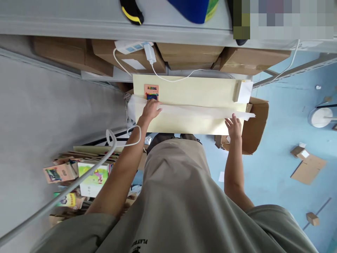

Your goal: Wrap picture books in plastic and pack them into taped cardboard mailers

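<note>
A long strip of thin white translucent sheet (195,111) lies folded across a pale yellow board (195,89) before me. My left hand (152,109) is on the strip's left part, thumb and fingers closed on the sheet's edge. Just beyond that hand is a small pink booklet (151,90) with a dark picture, its lower edge covered by the fingers. Near the strip's right end, my right hand (233,126) has its fingers apart, and a fingertip touches the sheet. A small white box (243,91) stands at the board's far right corner.
A grey shelf (79,26) spans the far side, with cardboard boxes (189,54) and a power strip (129,46) under it. An open carton (255,130) adjoins the board's right side. Books (93,175) are stacked at left, beneath a grey flexible arm (79,181).
</note>
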### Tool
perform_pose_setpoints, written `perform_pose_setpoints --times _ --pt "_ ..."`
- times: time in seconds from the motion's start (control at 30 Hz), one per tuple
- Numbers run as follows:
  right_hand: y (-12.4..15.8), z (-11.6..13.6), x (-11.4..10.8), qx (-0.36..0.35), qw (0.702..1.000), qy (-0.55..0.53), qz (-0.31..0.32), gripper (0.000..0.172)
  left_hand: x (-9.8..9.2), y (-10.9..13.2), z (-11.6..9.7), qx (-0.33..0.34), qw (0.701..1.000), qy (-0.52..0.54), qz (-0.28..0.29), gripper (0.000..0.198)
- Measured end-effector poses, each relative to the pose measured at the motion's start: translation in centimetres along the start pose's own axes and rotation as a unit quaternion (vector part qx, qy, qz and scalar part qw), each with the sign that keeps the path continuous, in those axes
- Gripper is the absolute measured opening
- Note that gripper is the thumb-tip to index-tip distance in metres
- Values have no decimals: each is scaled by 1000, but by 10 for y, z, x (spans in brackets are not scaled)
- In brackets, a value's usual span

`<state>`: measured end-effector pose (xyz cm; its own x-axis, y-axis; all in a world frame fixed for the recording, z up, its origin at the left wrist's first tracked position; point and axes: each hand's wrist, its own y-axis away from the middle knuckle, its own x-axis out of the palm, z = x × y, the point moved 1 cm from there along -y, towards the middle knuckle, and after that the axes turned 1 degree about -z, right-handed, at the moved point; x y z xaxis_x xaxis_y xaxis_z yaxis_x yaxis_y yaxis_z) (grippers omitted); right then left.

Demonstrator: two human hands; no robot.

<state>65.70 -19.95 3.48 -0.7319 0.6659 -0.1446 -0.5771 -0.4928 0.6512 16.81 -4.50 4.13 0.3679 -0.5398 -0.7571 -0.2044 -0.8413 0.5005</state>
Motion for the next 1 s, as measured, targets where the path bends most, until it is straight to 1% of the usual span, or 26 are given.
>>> perform_pose_setpoints --times 0.03,0.1,0.13,0.2,0.27,0.3,0.33,0.4,0.47,0.53,0.6,0.63,0.67,0.7,0.77,0.8,0.83,0.87,0.93,1.0 --pt "-1 -2 0 -3 1000 16 0 49 2 -3 0 4 1000 -2 7 44" --pt "-1 -6 2 -8 997 70 -27 54 5 -7 0 9 1000 -4 18 38" --pt "-1 -8 5 -19 993 105 -46 54 6 -9 -1 11 1000 -5 20 35" --pt "2 -8 12 -66 978 185 -65 48 5 -14 -2 -4 1000 -3 12 32" --pt "6 -6 22 -123 955 265 -54 41 -1 -21 -3 -34 999 8 -9 31" --pt "8 -4 27 -144 943 298 -46 41 -5 -25 -3 -50 998 16 -18 29" --pt "8 -1 32 -162 932 323 -42 45 -10 -29 -4 -62 998 24 -22 28" --pt "7 7 42 -202 914 350 -39 56 -20 -40 -5 -69 997 34 -18 26" --pt "0 14 52 -255 896 363 -10 63 -28 -52 -6 -68 997 32 -17 26" --pt "-9 15 61 -287 873 389 60 63 -33 -65 -8 -72 997 16 -28 28" --pt "-18 8 67 -284 843 435 138 65 -33 -78 -10 -79 996 -2 -39 32" --pt "-22 2 68 -277 828 459 166 65 -31 -84 -11 -82 996 -9 -39 33" --pt "-25 -5 68 -273 816 476 181 63 -29 -88 -12 -84 996 -15 -37 35" --pt "-26 -12 65 -272 809 488 184 56 -27 -92 -12 -83 996 -20 -35 36" --pt "-27 -26 59 -279 801 502 167 38 -21 -96 -11 -78 996 -26 -35 37" --pt "-27 -32 55 -284 794 515 152 34 -18 -96 -9 -72 996 -22 -39 36" --pt "-27 -36 52 -288 781 537 137 36 -15 -95 -7 -66 997 -14 -45 35" --pt "-26 -40 49 -293 760 567 126 40 -12 -94 -5 -58 997 -1 -52 33" --pt "-27 -44 48 -309 703 631 110 46 -5 -90 1 -37 997 30 -66 27" --pt "-31 -43 51 -334 648 677 102 47 3 -85 7 -11 995 55 -83 25"
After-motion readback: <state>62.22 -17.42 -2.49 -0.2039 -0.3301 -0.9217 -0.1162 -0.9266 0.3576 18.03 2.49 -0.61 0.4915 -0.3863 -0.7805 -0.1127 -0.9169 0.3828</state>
